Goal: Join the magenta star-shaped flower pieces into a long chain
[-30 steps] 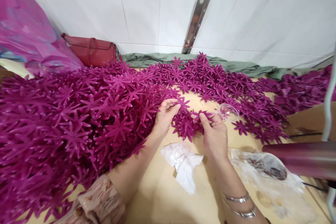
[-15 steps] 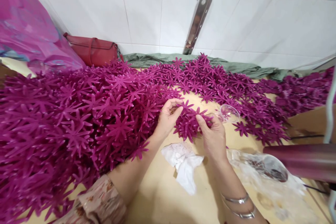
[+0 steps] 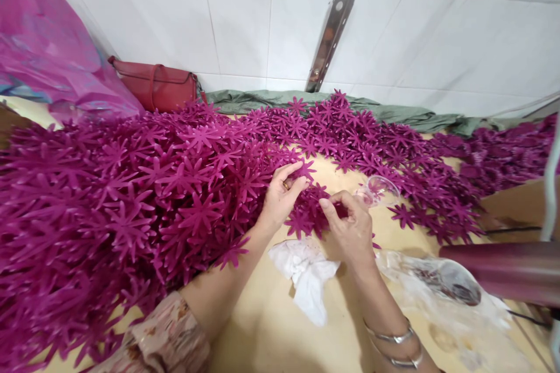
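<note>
My left hand (image 3: 282, 195), with a ring on a finger, has its thumb and index finger closed about a purple star-shaped petal piece (image 3: 308, 171). My right hand (image 3: 350, 224) is pinched, thumb against index finger; what sits between those tips is too small to make out. Just under and between both hands lies a small cluster of the same petal pieces (image 3: 301, 222). A big heap of them (image 3: 175, 198) reaches up to my left forearm. Past my right fingers stands a small clear plastic cup (image 3: 381, 191) with purplish contents.
A crumpled white cloth (image 3: 306, 280) lies on the yellow tabletop (image 3: 262, 332). More purple pieces (image 3: 350, 125) line the back. To the right are a clear plastic bag (image 3: 420, 280) and a maroon cylinder (image 3: 503, 271). A red handbag (image 3: 153, 87) rests by the tiled wall.
My right hand has drawn slightly left and down, and the petal piece it was pinching no longer shows in its fingers. My left hand has barely shifted.
</note>
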A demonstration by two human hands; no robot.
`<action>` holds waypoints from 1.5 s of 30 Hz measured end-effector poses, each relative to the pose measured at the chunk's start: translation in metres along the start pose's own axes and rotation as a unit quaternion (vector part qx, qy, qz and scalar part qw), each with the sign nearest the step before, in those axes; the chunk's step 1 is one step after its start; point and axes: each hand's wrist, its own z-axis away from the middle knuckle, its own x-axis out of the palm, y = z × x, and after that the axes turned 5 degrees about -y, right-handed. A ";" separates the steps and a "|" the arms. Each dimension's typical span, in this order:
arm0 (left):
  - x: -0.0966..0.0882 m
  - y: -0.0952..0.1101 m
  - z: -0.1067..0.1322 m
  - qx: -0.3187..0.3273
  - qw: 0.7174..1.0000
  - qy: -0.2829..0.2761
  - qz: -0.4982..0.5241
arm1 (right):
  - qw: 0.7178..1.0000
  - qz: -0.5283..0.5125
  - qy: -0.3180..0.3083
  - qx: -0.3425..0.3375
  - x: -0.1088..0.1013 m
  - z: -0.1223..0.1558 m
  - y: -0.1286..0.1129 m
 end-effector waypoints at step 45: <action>0.006 0.002 0.005 -0.075 0.987 -0.138 0.027 | 0.985 -0.158 0.061 0.037 0.006 0.003 -0.006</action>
